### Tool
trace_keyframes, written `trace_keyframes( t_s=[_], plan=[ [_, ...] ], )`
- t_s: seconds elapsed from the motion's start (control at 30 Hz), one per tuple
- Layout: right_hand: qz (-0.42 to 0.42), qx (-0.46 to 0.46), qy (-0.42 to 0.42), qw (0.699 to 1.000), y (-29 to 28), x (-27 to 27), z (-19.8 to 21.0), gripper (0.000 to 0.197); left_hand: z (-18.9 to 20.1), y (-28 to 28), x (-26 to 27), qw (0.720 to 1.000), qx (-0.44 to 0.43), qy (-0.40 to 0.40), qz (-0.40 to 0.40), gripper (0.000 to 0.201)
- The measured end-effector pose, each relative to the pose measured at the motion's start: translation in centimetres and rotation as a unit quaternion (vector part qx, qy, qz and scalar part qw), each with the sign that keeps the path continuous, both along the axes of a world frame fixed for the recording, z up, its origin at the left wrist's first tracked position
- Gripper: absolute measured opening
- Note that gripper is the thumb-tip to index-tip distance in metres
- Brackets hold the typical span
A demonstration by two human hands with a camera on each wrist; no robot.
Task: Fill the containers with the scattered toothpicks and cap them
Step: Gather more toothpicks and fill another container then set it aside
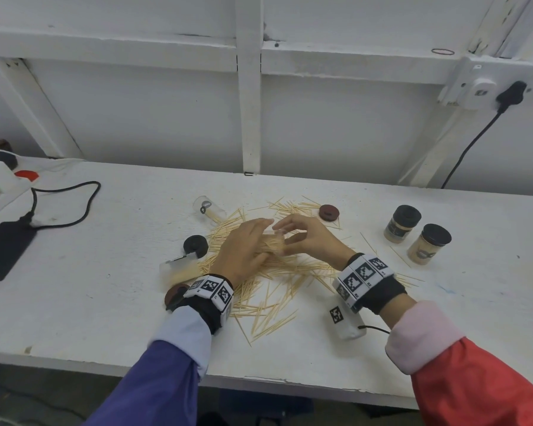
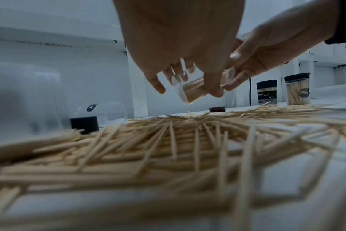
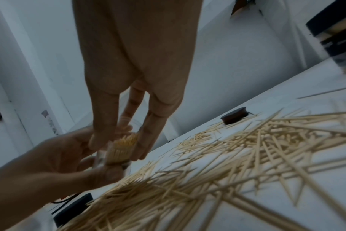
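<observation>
Loose toothpicks [image 1: 274, 290] [image 2: 168, 148] [image 3: 227, 156] lie in a wide heap on the white table. Above the heap, my left hand [image 1: 253, 238] [image 2: 207, 78] grips a small clear container [image 1: 274, 242] [image 2: 189, 90] [image 3: 120, 153], tilted and packed with toothpicks. My right hand [image 1: 293, 235] [image 3: 136, 96] holds its other end between thumb and fingers. An empty clear container [image 1: 208, 207] [image 2: 102, 111] lies on its side at the back left. A partly filled one [image 1: 179, 269] lies near my left wrist. A black cap [image 1: 195, 245] [image 2: 84, 125] and a brown cap [image 1: 329, 212] [image 3: 235, 116] lie loose.
Two capped, filled jars [image 1: 402, 222] [image 1: 428, 244] stand to the right. Another brown cap [image 1: 174, 295] peeks out by my left wrist. A black power adapter [image 1: 3, 250] and its cable lie at the far left. A white framed wall [image 1: 250, 118] closes the back.
</observation>
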State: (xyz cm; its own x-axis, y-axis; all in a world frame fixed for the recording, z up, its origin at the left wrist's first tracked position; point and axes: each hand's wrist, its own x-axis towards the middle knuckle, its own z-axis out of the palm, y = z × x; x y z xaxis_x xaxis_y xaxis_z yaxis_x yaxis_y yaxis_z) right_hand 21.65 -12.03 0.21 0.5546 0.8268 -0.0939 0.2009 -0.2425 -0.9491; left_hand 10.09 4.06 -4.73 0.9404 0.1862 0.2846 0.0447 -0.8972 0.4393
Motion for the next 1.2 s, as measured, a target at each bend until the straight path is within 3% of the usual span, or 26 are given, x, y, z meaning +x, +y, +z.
trace_keyframes(
  t_s=[0.1, 0.2, 0.33, 0.4, 0.47, 0.57, 0.73, 0.83, 0.9, 1.0, 1.2],
  plan=[
    [0.019, -0.013, 0.028, 0.999, -0.5, 0.8, 0.3, 0.05, 0.1, -0.2, 0.0, 1.0, 0.003, 0.009, 0.007, 0.054],
    [-0.002, -0.137, -0.084, 0.987, -1.6, 2.8, 0.1, 0.052, 0.2, -0.2, 0.0, 0.999, -0.008, 0.027, 0.019, 0.056],
    [0.01, -0.323, -0.256, 0.911, -3.8, 4.3, -0.5, 0.072, 0.4, -0.3, 0.0, 0.999, -0.023, 0.044, 0.02, 0.058],
    [0.037, -0.412, -0.29, 0.863, -4.6, 4.1, -1.0, 0.096, 0.3, -0.3, 0.0, 0.998, -0.026, 0.055, 0.018, 0.059],
    [0.061, -0.449, -0.295, 0.841, -5.3, 3.7, -1.7, 0.116, 0.2, -0.3, 0.0, 0.997, -0.035, 0.065, 0.02, 0.06],
    [0.073, -0.442, -0.307, 0.84, -5.8, 3.5, -2.5, 0.113, 0.2, -0.3, 0.0, 0.996, -0.045, 0.075, 0.025, 0.062],
    [0.066, -0.397, -0.329, 0.854, -5.3, 3.5, -2.6, 0.056, 0.1, -0.3, 0.0, 0.996, -0.037, 0.078, 0.022, 0.063],
    [0.049, -0.356, -0.296, 0.885, -5.5, 3.7, -2.5, 0.07, 0.1, -0.4, 0.0, 0.996, -0.033, 0.08, 0.017, 0.063],
    [0.044, -0.371, -0.312, 0.874, -5.7, 3.6, -2.4, 0.081, 0.0, -0.4, 0.1, 0.996, -0.029, 0.081, 0.015, 0.063],
    [0.055, -0.401, -0.332, 0.852, -5.8, 3.4, -2.5, 0.079, 0.0, -0.5, 0.1, 0.996, -0.027, 0.085, 0.015, 0.063],
    [0.05, -0.36, -0.33, 0.871, -5.9, 3.1, -2.0, 0.07, 0.0, -0.6, 0.0, 0.995, -0.034, 0.09, 0.019, 0.063]
  ],
)
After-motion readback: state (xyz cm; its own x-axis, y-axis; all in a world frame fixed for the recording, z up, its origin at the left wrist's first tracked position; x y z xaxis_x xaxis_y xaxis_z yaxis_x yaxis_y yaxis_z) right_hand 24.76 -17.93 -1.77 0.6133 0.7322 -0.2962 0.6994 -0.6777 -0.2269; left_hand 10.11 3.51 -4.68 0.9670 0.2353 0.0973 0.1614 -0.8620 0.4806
